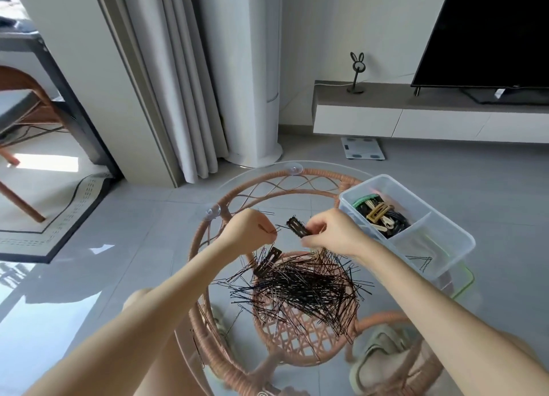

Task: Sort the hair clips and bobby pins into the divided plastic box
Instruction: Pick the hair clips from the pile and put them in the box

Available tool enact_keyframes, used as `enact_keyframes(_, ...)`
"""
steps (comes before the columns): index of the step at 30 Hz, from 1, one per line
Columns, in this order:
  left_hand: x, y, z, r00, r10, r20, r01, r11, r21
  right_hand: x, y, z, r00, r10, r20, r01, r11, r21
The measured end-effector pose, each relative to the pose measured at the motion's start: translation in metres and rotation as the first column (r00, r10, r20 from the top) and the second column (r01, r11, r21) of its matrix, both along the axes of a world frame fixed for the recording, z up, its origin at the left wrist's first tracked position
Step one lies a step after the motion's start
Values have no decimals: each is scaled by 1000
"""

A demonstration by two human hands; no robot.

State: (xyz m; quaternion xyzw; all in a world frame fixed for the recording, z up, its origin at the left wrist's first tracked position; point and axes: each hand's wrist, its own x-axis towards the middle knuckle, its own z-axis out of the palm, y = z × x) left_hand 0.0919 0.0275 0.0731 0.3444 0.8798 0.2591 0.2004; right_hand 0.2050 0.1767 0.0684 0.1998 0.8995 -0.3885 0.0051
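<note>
A big heap of black bobby pins [303,285] lies on the round glass top of a rattan table [237,193]. My right hand [329,232] pinches a dark rectangular hair clip [298,226] above the heap's far edge. My left hand [252,232] is curled, pinching a thin bobby pin [271,230] just left of that clip. Another dark snap clip [269,260] rests on the heap's left side. The clear divided plastic box [445,226] stands at the right; its far compartment holds several coloured clips [378,215], its near compartment a few bobby pins [423,262].
The glass top has suction cups [213,211] near its far-left rim. A few stray pins lie at the table's left front. Below the glass I see slippers [383,357] on the grey tiled floor. A TV cabinet [430,116] and curtain stand behind.
</note>
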Motion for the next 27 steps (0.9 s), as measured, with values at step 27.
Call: enact_keyframes(27,-2,37,18,955,-241,-175,238,970,-38,65,33,39,769,-612,-184,315,614,-724)
